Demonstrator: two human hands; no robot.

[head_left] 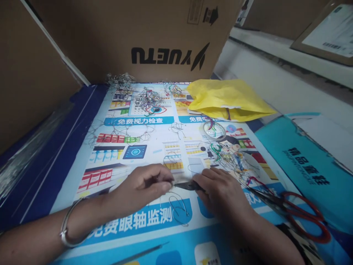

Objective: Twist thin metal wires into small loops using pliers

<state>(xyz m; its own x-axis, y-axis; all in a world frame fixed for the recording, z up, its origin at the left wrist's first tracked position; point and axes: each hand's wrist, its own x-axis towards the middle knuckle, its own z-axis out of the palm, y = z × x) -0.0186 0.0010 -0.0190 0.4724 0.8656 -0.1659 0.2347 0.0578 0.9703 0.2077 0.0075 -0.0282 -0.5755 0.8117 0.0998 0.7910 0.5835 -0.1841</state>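
Observation:
My left hand (150, 184), a metal bangle (64, 228) on its wrist, pinches thumb and fingertips together on what looks like a thin wire (173, 181); most of it is hidden. Wrapped round dark-jawed pliers (187, 185) is my right hand (220, 191). The pliers' tips point left and meet the pinched fingertips; their handles are hidden in the palm. Below the hands lies a loose loop of thin wire (179, 209). Scissors with red handles (306, 217) lie beside my right forearm, blades pointing toward the hand.
A printed poster (154, 147) covers the table, with tangled wire bundles (149, 97) at its back. A yellow bag (228, 97), a tape roll (214, 131) and green wires (216, 151) lie at right. A cardboard box (138, 36) stands behind; a teal box (300, 165) lies right.

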